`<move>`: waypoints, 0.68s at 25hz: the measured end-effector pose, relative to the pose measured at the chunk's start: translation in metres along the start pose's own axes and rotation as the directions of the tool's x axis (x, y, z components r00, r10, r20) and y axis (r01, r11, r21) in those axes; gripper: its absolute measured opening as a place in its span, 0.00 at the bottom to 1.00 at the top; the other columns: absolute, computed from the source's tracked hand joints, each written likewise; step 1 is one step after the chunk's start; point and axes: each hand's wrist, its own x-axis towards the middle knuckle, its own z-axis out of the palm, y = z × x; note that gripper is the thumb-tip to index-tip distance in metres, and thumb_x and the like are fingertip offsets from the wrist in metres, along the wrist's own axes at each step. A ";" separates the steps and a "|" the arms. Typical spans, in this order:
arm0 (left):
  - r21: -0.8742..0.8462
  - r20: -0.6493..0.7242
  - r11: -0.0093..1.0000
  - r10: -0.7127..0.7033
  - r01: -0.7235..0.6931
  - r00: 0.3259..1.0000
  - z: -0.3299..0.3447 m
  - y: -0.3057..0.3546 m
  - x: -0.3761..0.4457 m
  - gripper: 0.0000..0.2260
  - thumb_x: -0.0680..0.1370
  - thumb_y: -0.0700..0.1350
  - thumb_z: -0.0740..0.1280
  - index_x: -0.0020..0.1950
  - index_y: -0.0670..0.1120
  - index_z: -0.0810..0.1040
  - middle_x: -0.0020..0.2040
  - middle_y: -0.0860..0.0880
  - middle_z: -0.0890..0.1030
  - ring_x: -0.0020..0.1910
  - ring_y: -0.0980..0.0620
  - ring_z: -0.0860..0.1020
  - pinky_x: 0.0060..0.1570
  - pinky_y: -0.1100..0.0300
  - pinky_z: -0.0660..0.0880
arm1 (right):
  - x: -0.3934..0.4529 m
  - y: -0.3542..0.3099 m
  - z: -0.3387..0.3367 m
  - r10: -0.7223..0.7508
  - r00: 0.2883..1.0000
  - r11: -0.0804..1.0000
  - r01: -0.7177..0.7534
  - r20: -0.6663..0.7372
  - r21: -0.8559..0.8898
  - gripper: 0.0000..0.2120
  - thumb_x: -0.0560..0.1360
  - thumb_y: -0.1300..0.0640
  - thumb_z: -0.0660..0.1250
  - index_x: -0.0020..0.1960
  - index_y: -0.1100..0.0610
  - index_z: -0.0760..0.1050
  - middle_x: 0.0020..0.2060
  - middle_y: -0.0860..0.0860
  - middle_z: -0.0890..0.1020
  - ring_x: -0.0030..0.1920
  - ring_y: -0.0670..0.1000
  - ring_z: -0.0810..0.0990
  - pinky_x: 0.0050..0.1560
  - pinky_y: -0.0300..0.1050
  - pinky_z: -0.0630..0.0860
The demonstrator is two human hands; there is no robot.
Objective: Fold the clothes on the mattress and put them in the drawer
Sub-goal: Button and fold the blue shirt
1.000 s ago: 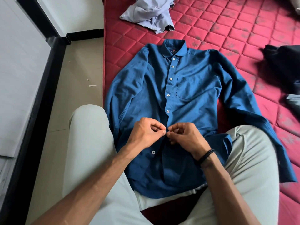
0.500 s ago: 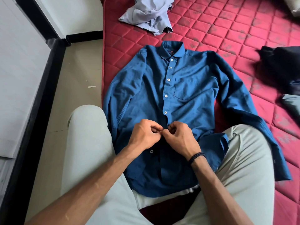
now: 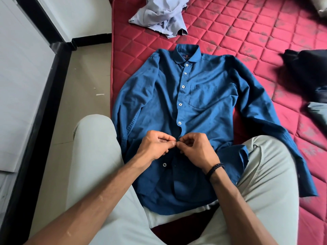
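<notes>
So we've got a red quilted mattress [image 3: 230, 32] filling most of the shot, and our blue shirt [image 3: 203, 103] is laid flat on it, front up, collar pointing away from us, hem draped over our lap between our knees in light trousers [image 3: 92, 156]. There's a neck label inside the collar with some lettering, but it's too small and blurry for us to read.

A crumpled pale lilac garment [image 3: 159, 16] sits past the collar, cut off by the top edge. Off to the right there's a dark garment [image 3: 306, 73], also cropped, and a bit of grey-green fabric [image 3: 318, 112] below it that we can't identify.

Both forearms reach in from the bottom. Our left hand [image 3: 155, 147] and right hand [image 3: 196, 151] meet at the shirt's placket, just under the fifth white button, fingers curled, thumb and forefinger of each pinching the blue cloth there, fingertips nearly touching. The button they're on is hidden behind the fingers. One more button [image 3: 164, 164] shows below the left hand. A black braided wristband [image 3: 215, 168] is on the right wrist.
</notes>
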 end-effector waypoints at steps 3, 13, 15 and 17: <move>-0.017 -0.044 1.000 -0.008 0.007 0.999 0.001 0.001 0.001 0.03 0.74 0.43 0.77 0.44 0.50 0.86 0.35 0.51 0.85 0.29 0.57 0.78 0.35 0.61 0.76 | 0.002 0.000 -0.003 0.051 0.997 0.981 -0.062 0.064 0.184 0.05 0.78 0.57 0.73 0.46 0.58 0.84 0.34 0.54 0.86 0.33 0.47 0.80 0.37 0.42 0.78; 0.067 -0.030 0.995 0.077 -0.075 0.997 0.001 0.009 -0.003 0.11 0.73 0.58 0.77 0.45 0.51 0.87 0.36 0.49 0.86 0.37 0.53 0.86 0.44 0.55 0.84 | 0.007 0.005 0.001 0.064 0.998 0.976 -0.062 -0.001 0.209 0.08 0.71 0.55 0.80 0.40 0.55 0.82 0.35 0.53 0.86 0.34 0.48 0.81 0.39 0.49 0.80; 0.092 -0.061 0.989 0.124 -0.118 0.990 0.001 0.009 -0.003 0.08 0.73 0.53 0.79 0.45 0.49 0.86 0.37 0.50 0.86 0.35 0.54 0.85 0.43 0.53 0.84 | 0.005 0.001 0.002 0.059 0.998 0.977 -0.058 0.002 0.203 0.09 0.70 0.54 0.82 0.40 0.55 0.82 0.37 0.53 0.87 0.36 0.48 0.82 0.42 0.50 0.82; 0.117 -0.088 0.980 0.172 -0.161 0.981 0.000 0.009 -0.003 0.06 0.74 0.48 0.78 0.46 0.47 0.86 0.37 0.50 0.86 0.33 0.55 0.85 0.40 0.54 0.84 | 0.002 -0.001 0.002 0.056 0.998 0.979 -0.057 0.014 0.196 0.09 0.70 0.53 0.82 0.41 0.56 0.83 0.36 0.53 0.87 0.34 0.46 0.81 0.40 0.46 0.81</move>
